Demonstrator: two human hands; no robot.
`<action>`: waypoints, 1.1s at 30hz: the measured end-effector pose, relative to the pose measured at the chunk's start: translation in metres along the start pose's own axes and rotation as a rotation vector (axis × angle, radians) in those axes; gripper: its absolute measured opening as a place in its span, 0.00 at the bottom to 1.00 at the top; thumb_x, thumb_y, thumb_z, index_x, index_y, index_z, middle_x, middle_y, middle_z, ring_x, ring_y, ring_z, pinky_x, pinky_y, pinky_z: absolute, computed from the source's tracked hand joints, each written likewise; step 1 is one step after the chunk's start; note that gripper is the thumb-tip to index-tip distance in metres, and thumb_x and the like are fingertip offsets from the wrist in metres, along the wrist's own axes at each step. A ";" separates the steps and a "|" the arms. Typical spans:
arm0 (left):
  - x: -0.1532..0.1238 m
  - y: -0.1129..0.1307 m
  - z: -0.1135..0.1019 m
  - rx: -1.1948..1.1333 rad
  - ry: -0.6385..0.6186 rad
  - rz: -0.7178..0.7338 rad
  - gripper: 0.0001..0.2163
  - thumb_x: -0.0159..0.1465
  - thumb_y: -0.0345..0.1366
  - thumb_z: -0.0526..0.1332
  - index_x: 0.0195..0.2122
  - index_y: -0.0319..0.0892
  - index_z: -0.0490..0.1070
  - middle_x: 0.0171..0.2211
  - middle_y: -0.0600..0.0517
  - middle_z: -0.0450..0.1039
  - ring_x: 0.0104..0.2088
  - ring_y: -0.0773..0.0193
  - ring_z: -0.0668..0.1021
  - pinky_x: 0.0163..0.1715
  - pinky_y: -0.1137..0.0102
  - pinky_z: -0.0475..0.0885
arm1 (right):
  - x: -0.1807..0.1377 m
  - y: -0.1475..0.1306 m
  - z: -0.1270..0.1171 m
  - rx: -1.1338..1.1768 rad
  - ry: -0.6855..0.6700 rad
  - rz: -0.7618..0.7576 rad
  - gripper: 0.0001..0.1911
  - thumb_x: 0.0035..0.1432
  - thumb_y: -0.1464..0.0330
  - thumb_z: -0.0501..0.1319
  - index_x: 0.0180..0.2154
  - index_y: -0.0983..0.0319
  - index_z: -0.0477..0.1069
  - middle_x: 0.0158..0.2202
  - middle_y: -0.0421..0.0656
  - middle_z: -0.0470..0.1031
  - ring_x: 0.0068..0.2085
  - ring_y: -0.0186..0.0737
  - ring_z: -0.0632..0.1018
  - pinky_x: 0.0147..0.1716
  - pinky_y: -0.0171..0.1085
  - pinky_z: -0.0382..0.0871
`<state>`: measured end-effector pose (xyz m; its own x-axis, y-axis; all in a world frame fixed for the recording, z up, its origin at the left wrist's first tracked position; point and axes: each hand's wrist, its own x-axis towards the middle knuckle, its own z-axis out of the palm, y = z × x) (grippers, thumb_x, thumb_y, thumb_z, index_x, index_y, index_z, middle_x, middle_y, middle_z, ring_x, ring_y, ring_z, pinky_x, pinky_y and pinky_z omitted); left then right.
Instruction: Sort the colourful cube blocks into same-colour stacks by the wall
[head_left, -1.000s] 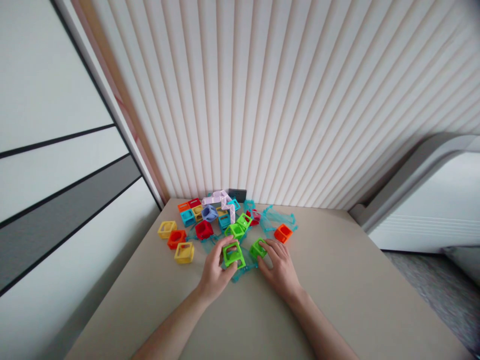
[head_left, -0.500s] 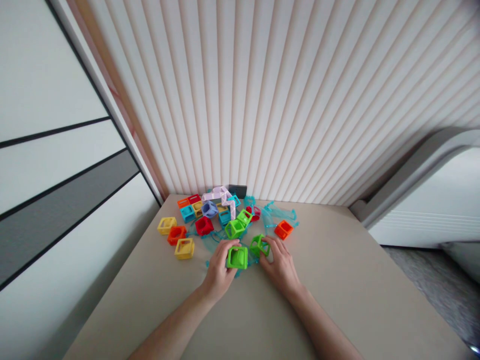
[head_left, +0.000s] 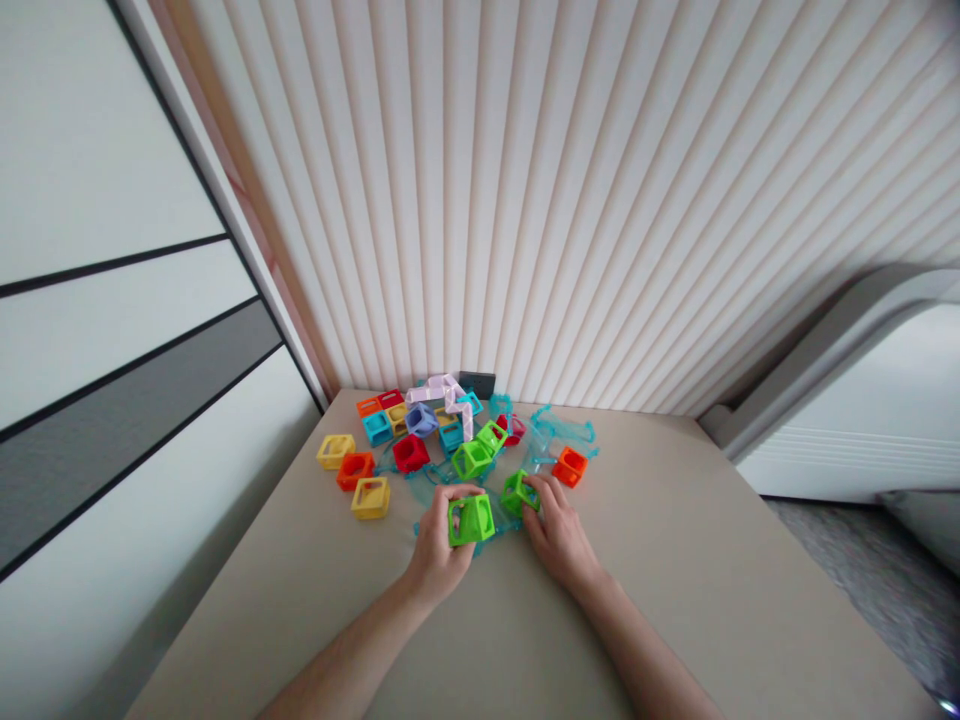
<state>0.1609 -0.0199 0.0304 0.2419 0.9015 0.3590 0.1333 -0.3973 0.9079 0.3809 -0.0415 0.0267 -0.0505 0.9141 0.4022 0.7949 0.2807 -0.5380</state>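
At the table (head_left: 697, 560), the left fingers (head_left: 452, 491) hold one green cube (head_left: 474, 519), the right fingers (head_left: 550, 490) a second cube (head_left: 514, 492).

Two bare arms, the left arm (head_left: 352, 645) and the right arm (head_left: 645, 640), reach over the pale, flat bench (head_left: 487, 640) toward its far edge, leaning in to each other. The bare left hand (head_left: 437, 540), nearer the bench's left edge, has bent fingers on top and its thumb below, in a grip. The bare right hand (head_left: 561, 535) has its back up, with thumb and fingers pinched. The hands are apart.
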 end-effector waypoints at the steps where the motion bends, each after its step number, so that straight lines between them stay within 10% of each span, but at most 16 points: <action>1: 0.000 0.000 0.000 -0.014 0.010 -0.019 0.16 0.61 0.27 0.59 0.49 0.44 0.64 0.47 0.46 0.77 0.42 0.60 0.82 0.38 0.68 0.78 | 0.000 0.001 0.000 -0.002 0.002 0.003 0.15 0.67 0.69 0.53 0.54 0.58 0.66 0.51 0.49 0.74 0.48 0.45 0.80 0.45 0.42 0.78; 8: 0.000 0.002 0.004 -0.148 -0.038 -0.209 0.16 0.63 0.35 0.61 0.50 0.46 0.58 0.47 0.48 0.74 0.25 0.70 0.78 0.24 0.72 0.76 | 0.001 0.005 0.002 -0.017 0.030 0.046 0.14 0.69 0.68 0.50 0.53 0.58 0.67 0.48 0.48 0.76 0.45 0.45 0.81 0.41 0.41 0.78; 23: 0.000 0.000 0.005 0.049 -0.158 -0.024 0.20 0.64 0.39 0.64 0.54 0.45 0.59 0.44 0.48 0.72 0.40 0.60 0.78 0.37 0.65 0.76 | 0.003 0.020 0.010 0.417 0.246 0.351 0.17 0.68 0.55 0.52 0.42 0.61 0.71 0.33 0.42 0.77 0.33 0.40 0.76 0.34 0.35 0.72; 33: 0.001 -0.004 0.001 0.020 -0.085 0.002 0.22 0.66 0.44 0.64 0.57 0.45 0.60 0.56 0.39 0.73 0.54 0.52 0.77 0.50 0.57 0.74 | 0.001 0.024 0.005 0.451 0.271 0.378 0.18 0.65 0.57 0.55 0.47 0.62 0.73 0.40 0.45 0.79 0.39 0.43 0.77 0.39 0.38 0.72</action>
<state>0.1620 -0.0176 0.0266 0.3228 0.8831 0.3405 0.1516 -0.4033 0.9024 0.3965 -0.0323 0.0105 0.3842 0.8843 0.2654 0.3927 0.1036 -0.9138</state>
